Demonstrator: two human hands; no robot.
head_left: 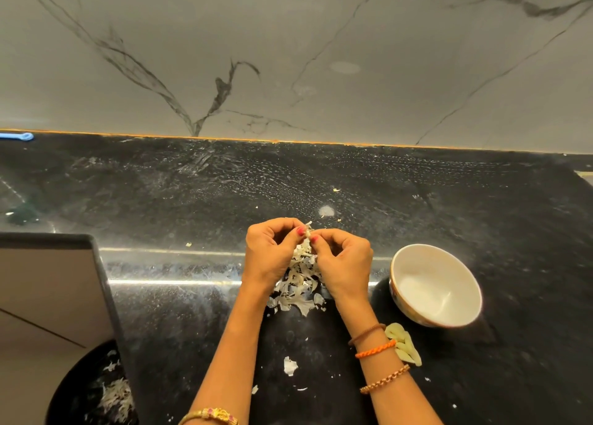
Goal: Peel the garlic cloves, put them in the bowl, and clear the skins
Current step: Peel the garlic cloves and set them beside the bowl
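Note:
My left hand (pixel 272 251) and my right hand (pixel 343 261) meet above the black counter, both pinching one small garlic clove (pixel 308 232) with loose skin on it between their fingertips. Under the hands lies a pile of white garlic skins (pixel 300 291). A white bowl (pixel 417 257) stands to the right of my right hand and looks empty inside. Several peeled pale cloves (pixel 405 346) lie on the counter in front of the bowl, beside my right wrist. Single skin scraps (pixel 290 366) lie nearer to me.
A black round bin (pixel 80 389) with skins inside sits below the counter at the lower left, under the counter's corner edge (pixel 106 280). A marble wall (pixel 288 55) backs the counter. A blue item (pixel 19 136) lies at the far left edge.

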